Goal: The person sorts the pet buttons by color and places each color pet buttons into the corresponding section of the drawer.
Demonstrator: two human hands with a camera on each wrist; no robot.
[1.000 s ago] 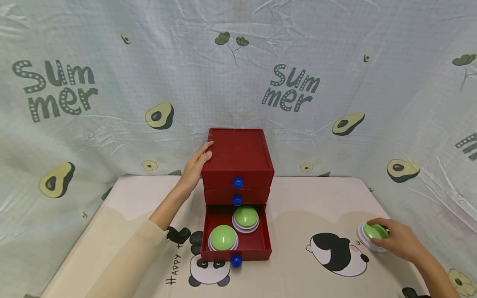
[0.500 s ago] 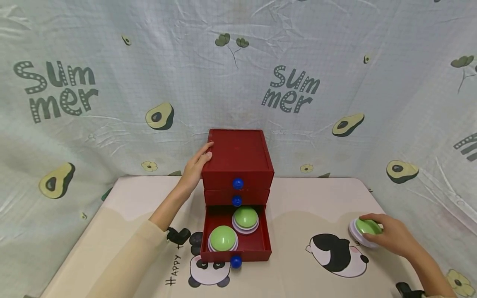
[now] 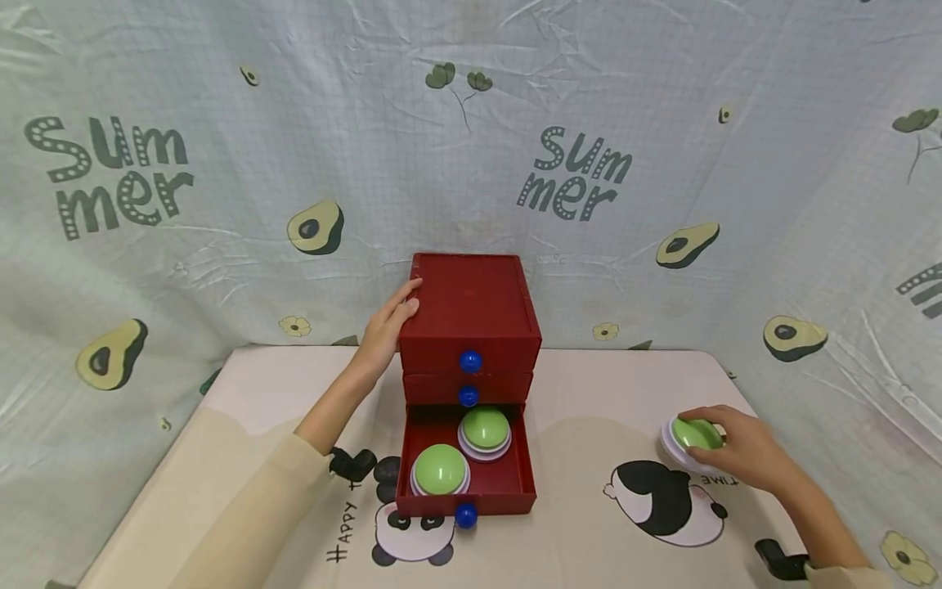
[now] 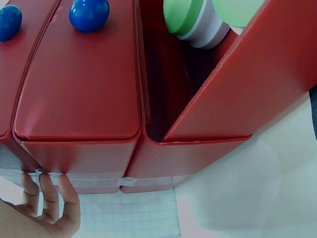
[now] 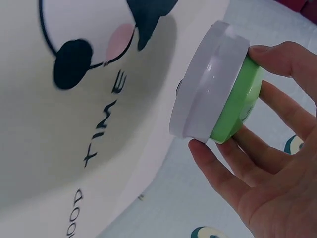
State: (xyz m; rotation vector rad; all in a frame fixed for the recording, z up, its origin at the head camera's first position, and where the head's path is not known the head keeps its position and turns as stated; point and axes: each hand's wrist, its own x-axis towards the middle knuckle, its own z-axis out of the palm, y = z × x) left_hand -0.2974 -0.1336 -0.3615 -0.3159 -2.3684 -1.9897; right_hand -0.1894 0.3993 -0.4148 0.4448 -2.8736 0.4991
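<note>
My left hand (image 3: 380,332) rests on the left side of a red drawer cabinet (image 3: 474,298), with fingertips on its top edge. In the left wrist view, fingers (image 4: 68,198) touch the cabinet's side. The bottom drawer (image 3: 500,483) is pulled out and holds two push buttons with green domes and white bases, the front one (image 3: 440,470) and the rear one (image 3: 486,429). Over the right part of the table, my right hand (image 3: 746,446) grips another green-and-white push button (image 3: 695,435) by its rim. It is tilted and off the surface, as the right wrist view shows (image 5: 210,82).
Two upper drawers with blue knobs (image 3: 470,361) are closed. The open drawer's knob (image 3: 466,516) points toward me. A printed cloth (image 3: 574,458) covers the table, and an avocado-patterned curtain (image 3: 471,164) hangs behind and at both sides.
My right hand has moved left and slightly farther back with the push button, from the table's right end toward the cabinet. The left hand and the drawer stay as they were.
</note>
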